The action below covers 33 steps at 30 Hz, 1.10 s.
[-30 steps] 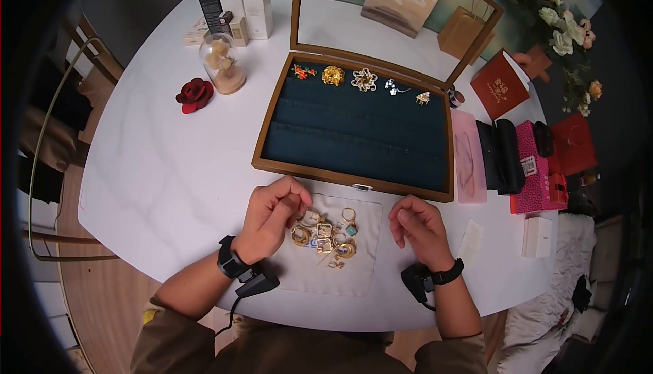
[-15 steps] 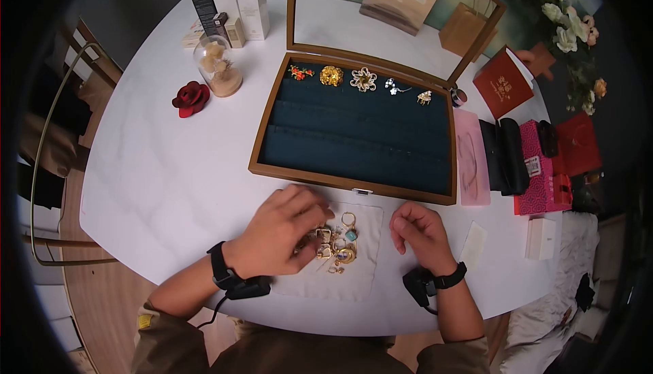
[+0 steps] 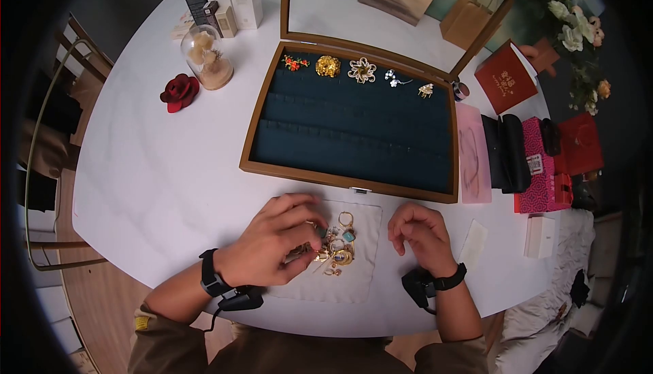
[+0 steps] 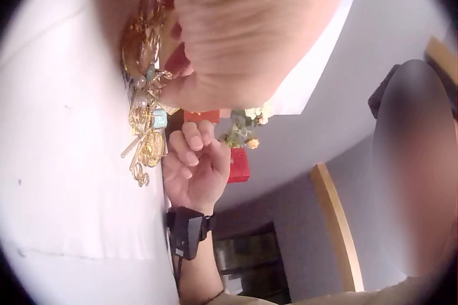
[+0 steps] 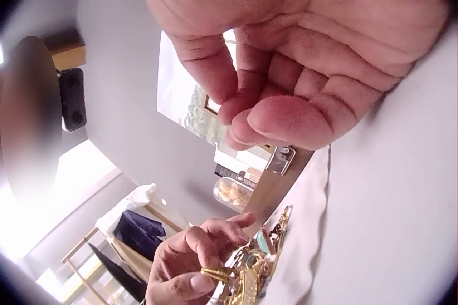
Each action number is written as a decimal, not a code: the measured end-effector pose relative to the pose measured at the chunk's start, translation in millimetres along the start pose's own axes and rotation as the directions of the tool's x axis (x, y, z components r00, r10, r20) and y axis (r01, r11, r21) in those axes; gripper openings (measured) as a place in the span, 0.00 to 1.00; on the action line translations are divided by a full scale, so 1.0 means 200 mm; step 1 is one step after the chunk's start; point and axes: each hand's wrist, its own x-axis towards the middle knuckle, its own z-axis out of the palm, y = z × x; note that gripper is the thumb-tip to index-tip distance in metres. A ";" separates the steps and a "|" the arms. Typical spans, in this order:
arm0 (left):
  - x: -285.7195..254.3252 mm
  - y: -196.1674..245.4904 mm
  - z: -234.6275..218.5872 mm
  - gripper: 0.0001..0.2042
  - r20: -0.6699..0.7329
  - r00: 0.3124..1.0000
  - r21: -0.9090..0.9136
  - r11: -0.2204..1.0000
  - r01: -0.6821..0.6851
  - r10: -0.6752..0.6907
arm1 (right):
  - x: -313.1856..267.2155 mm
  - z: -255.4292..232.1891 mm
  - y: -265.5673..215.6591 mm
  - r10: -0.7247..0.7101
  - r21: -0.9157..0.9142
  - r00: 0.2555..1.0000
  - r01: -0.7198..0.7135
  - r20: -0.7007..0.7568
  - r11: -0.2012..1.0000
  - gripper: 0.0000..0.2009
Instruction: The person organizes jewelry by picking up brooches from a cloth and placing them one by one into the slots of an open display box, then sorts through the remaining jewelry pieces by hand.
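Observation:
My left hand (image 3: 269, 246) is over the left part of a jewelry pile, its fingers bent downward. In the right wrist view, its thumb and finger pinch a gold hoop-like piece (image 5: 216, 274) at the pile's edge. The pile lies on a white cloth (image 3: 360, 282). A gold hoop (image 3: 345, 219), a turquoise stone piece (image 3: 349, 236) and a round gold earring (image 3: 342, 258) show beyond the fingers; the left part is hidden under the hand. My right hand (image 3: 420, 234) rests right of the cloth, fingers loosely curled, holding nothing.
Behind the cloth stands a wooden display case (image 3: 309, 174), its glass lid raised, with several brooches (image 3: 362, 70) along its top row. A red flower (image 3: 179, 93) and a glass dome (image 3: 207, 61) are at left. A pink tray (image 3: 474, 156) and black case (image 3: 512, 153) are at right.
The left hand has come down and right onto the pile, covering its left side, and its fingers have closed in on the pieces. The right hand has hardly moved. The view has shifted slightly.

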 end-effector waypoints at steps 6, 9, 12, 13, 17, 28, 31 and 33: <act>0.01 0.01 0.00 0.10 -0.036 0.999 -0.050 0.999 0.001 -0.003 | 0.00 -0.02 0.02 -0.039 0.016 0.997 0.038 0.068 0.999 0.07; 0.01 -0.01 0.00 0.12 -0.129 0.991 -0.076 0.997 0.021 -0.030 | 0.00 -0.02 0.02 -0.044 0.000 0.998 0.044 0.051 0.999 0.08; 0.00 -0.05 -0.01 0.14 -0.222 0.972 -0.090 0.995 0.053 -0.072 | 0.00 -0.01 0.02 -0.034 -0.031 0.999 0.035 0.015 0.999 0.09; 0.00 -0.05 -0.01 0.14 -0.258 0.961 -0.099 0.992 0.076 -0.100 | 0.00 -0.01 0.02 -0.025 -0.038 1.000 0.025 0.003 0.999 0.10; -0.01 -0.05 0.00 0.17 -0.294 0.928 -0.230 0.959 0.163 -0.228 | 0.00 0.00 0.02 -0.013 -0.054 1.000 0.012 -0.011 0.998 0.11; -0.04 -0.09 0.00 0.09 -0.248 0.937 -0.279 0.944 0.175 -0.246 | 0.00 0.02 0.03 -0.037 -0.085 0.999 0.035 -0.025 0.996 0.16; -0.03 -0.07 -0.02 0.11 -0.235 0.964 -0.138 0.986 0.094 -0.125 | 0.00 0.03 0.02 -0.038 -0.094 0.998 0.034 -0.043 0.995 0.15; -0.02 -0.03 -0.06 0.12 -0.199 0.980 0.000 1.000 -0.005 0.005 | 0.00 0.03 0.03 -0.041 -0.096 0.998 0.037 -0.046 0.995 0.15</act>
